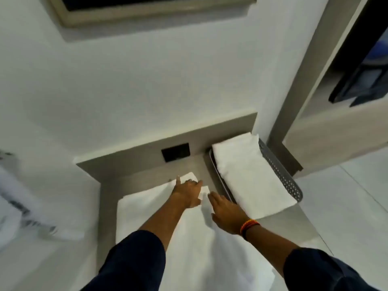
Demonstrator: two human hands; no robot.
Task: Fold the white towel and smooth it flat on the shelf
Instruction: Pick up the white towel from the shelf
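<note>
A white towel lies spread on the grey shelf, reaching from its far part down past the front edge towards me. My left hand rests flat on the towel's far right corner, fingers spread. Just to its right, my right hand presses palm-down on the towel's right edge, fingers extended; a red and orange band is on that wrist. Neither hand grips the cloth. My dark sleeves hide the towel's near part.
A grey perforated basket holding another folded white towel stands at the shelf's right end. A black wall socket sits on the back panel. A framed picture hangs above. A doorway opens at right.
</note>
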